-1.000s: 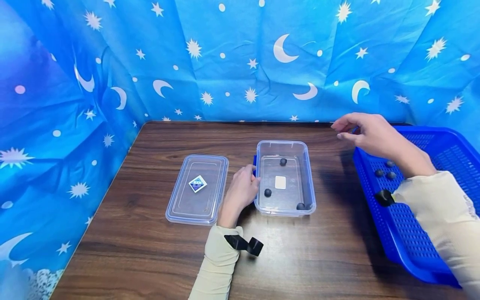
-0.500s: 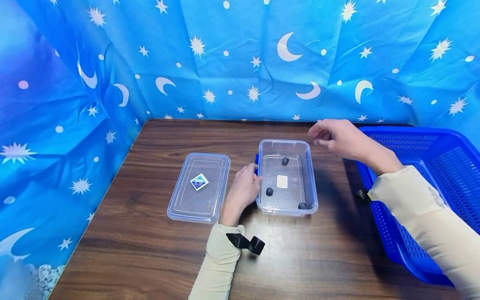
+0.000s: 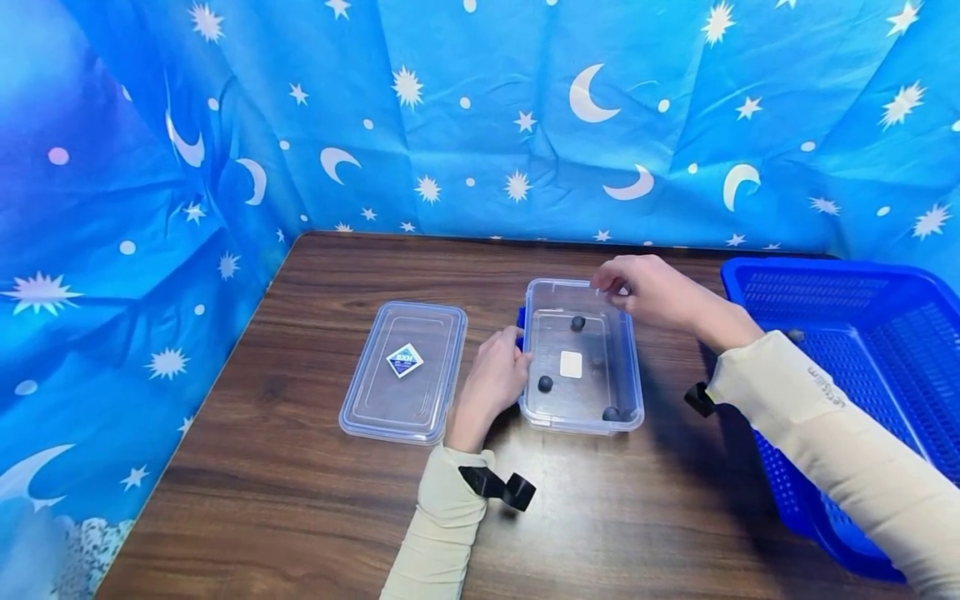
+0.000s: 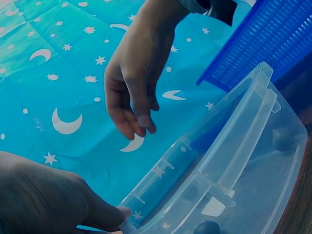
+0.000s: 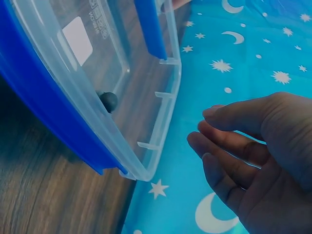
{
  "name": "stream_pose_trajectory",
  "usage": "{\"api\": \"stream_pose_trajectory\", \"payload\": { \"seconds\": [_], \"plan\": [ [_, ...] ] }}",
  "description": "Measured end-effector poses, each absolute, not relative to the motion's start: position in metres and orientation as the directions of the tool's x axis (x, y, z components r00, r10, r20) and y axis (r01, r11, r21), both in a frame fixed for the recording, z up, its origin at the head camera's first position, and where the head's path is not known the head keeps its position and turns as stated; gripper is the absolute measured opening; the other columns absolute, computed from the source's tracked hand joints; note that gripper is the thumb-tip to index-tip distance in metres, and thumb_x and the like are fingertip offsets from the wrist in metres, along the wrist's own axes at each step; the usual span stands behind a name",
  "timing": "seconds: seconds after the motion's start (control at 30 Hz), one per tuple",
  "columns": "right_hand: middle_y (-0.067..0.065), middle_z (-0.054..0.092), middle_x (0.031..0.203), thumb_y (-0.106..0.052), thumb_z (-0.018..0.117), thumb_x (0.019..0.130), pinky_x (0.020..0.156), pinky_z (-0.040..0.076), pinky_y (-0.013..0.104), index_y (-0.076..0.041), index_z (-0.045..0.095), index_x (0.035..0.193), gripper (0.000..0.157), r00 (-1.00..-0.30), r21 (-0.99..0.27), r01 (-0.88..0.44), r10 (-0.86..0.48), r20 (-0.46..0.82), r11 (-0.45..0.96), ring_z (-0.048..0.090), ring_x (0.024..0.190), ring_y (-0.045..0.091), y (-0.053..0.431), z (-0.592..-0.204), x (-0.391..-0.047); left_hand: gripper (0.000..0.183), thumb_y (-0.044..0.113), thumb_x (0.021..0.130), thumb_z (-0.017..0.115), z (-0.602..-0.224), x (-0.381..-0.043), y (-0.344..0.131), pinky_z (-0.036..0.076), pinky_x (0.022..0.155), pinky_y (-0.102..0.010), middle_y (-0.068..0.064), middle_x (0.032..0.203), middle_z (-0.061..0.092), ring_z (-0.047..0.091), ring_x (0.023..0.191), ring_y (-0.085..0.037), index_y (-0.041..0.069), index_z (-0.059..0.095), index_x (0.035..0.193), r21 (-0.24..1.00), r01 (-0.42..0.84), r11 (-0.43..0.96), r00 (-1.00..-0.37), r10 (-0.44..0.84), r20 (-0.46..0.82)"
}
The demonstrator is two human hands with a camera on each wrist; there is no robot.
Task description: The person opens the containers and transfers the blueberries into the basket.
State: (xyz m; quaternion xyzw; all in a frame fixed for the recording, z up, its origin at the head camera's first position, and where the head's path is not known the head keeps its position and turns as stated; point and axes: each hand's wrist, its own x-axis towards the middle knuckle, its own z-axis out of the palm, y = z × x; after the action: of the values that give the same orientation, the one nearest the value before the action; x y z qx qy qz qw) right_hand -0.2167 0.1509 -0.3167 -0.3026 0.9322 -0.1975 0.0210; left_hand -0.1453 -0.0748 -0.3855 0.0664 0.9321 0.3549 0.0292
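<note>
A clear plastic food container [image 3: 528, 408] with blue side clips stands uncovered on the table. Several small dark balls [image 3: 545, 384] lie in it, and a faint dark blur shows near its white label. My left hand [image 3: 495, 375] grips the container's left side at the clip, thumb by the rim. Over the far right corner hovers my right hand [image 3: 648, 287], its fingers loosely bent; the right wrist view shows nothing between them. To the left, the container's clear lid [image 3: 375, 400] lies flat with a blue-and-white diamond sticker.
A blue perforated basket [image 3: 885, 275] stands at the right, partly hidden by my right forearm. One dark ball [image 3: 795, 336] shows in it. Behind the wooden table [image 3: 300, 500] hangs a blue cloth [image 3: 465, 67] with moons and stars.
My right hand has moved left from above the basket to the container's far right corner, dropping slightly. My left hand stays on the container. The head view has shifted a little.
</note>
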Motion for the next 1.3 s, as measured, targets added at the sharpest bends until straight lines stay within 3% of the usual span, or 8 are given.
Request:
{"api": "stream_pose_trajectory", "payload": {
  "seconds": [0.6,0.87,1.13,1.3],
  "plan": [
    [0.015,0.066,0.095,0.014,0.055,0.077,0.075,0.053,0.042,0.004,0.066,0.103,0.030,-0.783,-0.368,-0.574,-0.622,-0.015,0.731,0.060,0.081,0.024,0.131,-0.346,-0.232,0.035,0.012,0.094,0.059,-0.385,-0.146,-0.078,0.048,0.074,-0.032,-0.006,0.087,0.058,0.056,0.080,-0.020,0.000,0.055,0.126,0.692,0.107,0.714,-0.988,0.156,-0.008],
    [0.016,0.068,0.094,0.016,0.053,0.076,0.076,0.054,0.042,0.004,0.067,0.099,0.029,-0.769,-0.366,-0.587,-0.639,-0.025,0.722,0.062,0.081,0.024,0.125,-0.358,-0.239,0.035,0.013,0.094,0.058,-0.385,-0.146,-0.079,0.048,0.074,-0.032,-0.006,0.088,0.057,0.056,0.081,-0.020,0.000,0.054,0.127,0.696,0.098,0.712,-0.989,0.150,-0.014],
    [0.019,0.067,0.103,0.016,0.055,0.077,0.083,0.053,0.046,0.003,0.066,0.106,0.033,-0.777,-0.349,-0.554,-0.620,-0.109,0.755,0.064,0.090,0.029,0.119,-0.367,-0.241,0.037,0.014,0.095,0.058,-0.385,-0.147,-0.079,0.048,0.076,-0.032,-0.006,0.089,0.057,0.056,0.083,-0.020,0.000,0.053,0.128,0.693,0.086,0.716,-0.989,0.148,-0.031],
    [0.015,0.068,0.098,0.014,0.058,0.077,0.082,0.054,0.045,0.001,0.067,0.103,0.030,-0.773,-0.291,-0.578,-0.625,-0.105,0.763,0.064,0.088,0.028,0.117,-0.376,-0.244,0.036,0.014,0.095,0.057,-0.385,-0.147,-0.079,0.047,0.074,-0.031,-0.006,0.088,0.057,0.055,0.081,-0.019,0.000,0.053,0.128,0.697,0.084,0.712,-0.988,0.150,-0.033]
  ]
}}
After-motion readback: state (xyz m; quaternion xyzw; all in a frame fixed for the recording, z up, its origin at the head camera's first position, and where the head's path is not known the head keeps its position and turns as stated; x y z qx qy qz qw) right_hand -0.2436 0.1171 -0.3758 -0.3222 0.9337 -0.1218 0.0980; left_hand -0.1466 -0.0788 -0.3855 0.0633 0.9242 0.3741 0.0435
